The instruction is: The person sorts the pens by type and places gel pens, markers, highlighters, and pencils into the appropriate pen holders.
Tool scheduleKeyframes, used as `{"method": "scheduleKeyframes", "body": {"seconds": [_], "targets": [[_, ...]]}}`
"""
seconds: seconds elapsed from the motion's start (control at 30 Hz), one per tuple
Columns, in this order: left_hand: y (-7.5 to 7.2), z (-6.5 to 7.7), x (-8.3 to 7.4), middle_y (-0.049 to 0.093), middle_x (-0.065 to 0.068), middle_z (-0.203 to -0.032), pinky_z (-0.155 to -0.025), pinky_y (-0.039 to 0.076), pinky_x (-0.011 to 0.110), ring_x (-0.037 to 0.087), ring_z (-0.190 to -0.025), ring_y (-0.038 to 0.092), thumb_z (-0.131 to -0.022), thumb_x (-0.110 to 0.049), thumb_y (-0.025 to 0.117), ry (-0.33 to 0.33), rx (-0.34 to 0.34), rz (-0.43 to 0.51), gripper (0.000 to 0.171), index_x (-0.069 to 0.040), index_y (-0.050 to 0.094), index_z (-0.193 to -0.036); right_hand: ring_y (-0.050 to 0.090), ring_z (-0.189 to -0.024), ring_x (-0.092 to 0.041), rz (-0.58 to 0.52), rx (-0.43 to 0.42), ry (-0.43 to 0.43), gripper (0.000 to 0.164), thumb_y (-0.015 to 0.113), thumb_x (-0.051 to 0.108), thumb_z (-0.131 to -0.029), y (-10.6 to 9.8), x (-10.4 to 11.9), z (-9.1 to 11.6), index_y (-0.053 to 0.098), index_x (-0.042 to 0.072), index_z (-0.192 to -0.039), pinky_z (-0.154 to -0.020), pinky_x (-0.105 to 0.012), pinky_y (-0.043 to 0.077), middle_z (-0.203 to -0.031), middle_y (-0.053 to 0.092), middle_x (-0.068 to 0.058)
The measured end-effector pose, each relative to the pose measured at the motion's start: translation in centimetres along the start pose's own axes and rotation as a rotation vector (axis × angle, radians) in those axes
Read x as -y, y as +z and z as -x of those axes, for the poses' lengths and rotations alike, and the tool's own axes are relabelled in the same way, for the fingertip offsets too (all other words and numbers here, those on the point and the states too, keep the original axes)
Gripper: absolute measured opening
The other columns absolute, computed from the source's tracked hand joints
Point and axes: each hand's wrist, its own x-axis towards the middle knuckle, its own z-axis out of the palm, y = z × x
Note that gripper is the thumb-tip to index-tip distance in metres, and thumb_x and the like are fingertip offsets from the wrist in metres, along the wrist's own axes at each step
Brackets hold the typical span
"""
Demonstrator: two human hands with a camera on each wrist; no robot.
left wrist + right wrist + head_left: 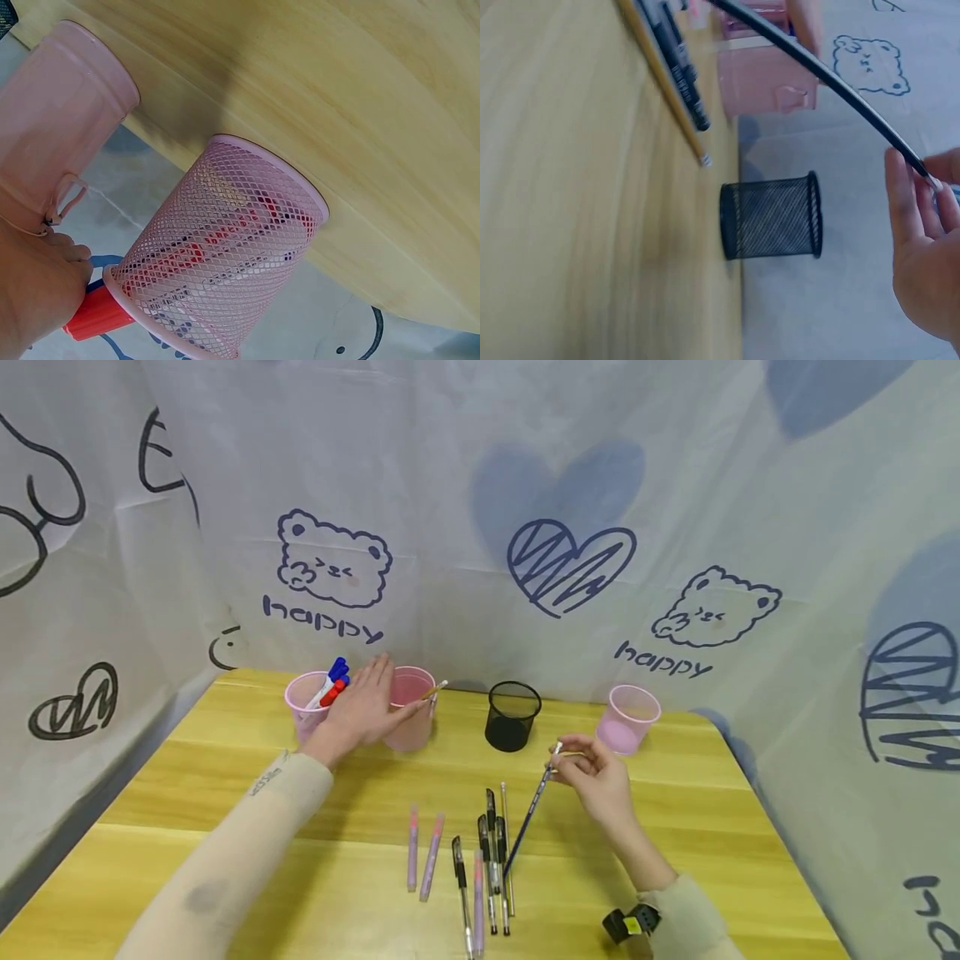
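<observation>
My right hand [603, 781] pinches a dark pencil [534, 802] close to its white end, and the pencil slants down to the left over the pens on the table. In the right wrist view the dark pencil [817, 71] runs up and left from the fingertips. My left hand [367, 706] lies with straight fingers at the solid pink cup [408, 731], its thumb across the cup's front rim. A pencil [435, 690] pokes out of that cup beside the thumb. Left of the hand, a pink mesh cup [225, 247] holds red and blue markers [335, 681].
A black mesh cup [513, 718] and another pink cup [628, 718] stand along the table's back edge. In front lie several black-capped pens [491, 852], pink-tipped highlighters [431, 857] and a thin pencil [507, 835]. A drawn-on cloth [450, 527] hangs behind.
</observation>
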Motion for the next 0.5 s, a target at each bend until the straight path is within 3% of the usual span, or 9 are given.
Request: {"method": "scheduleKeyframes", "body": {"seconds": [0.17, 0.37, 0.5], "targets": [[-0.4, -0.1, -0.1, 0.01, 0.024, -0.172, -0.13, 0.01, 0.052, 0.04, -0.159, 0.011, -0.1, -0.073, 0.041, 0.004, -0.002, -0.004, 0.105, 0.006, 0.013, -0.164, 0.074, -0.088, -0.016, -0.105, -0.104, -0.103, 0.027, 0.062, -0.018, -0.093, 0.9, 1.1, -0.7, 0.058, -0.011, -0.119, -0.081, -0.035, 0.065, -0.105, 0.071, -0.01], [-0.6, -0.1, -0.1, 0.01, 0.025, -0.172, -0.13, 0.01, 0.053, 0.041, -0.159, 0.011, -0.1, -0.072, 0.042, 0.005, -0.009, -0.003, 0.105, 0.006, 0.013, -0.163, 0.073, -0.091, -0.016, -0.173, -0.186, -0.207, 0.031, 0.062, -0.018, -0.093, 2.1, 2.6, -1.7, 0.053, -0.019, -0.123, -0.084, -0.035, 0.064, -0.107, 0.067, -0.016], [-0.4, -0.2, -0.1, 0.009, 0.025, -0.172, -0.13, 0.01, 0.053, 0.042, -0.159, 0.011, -0.099, -0.074, 0.041, 0.005, -0.002, -0.005, 0.106, 0.007, 0.013, -0.163, 0.071, -0.094, -0.017, -0.227, -0.226, -0.266, 0.026, 0.063, -0.018, -0.093, 2.7, 3.3, -2.3, 0.056, -0.014, -0.118, -0.084, -0.033, 0.064, -0.106, 0.067, -0.014]]}}
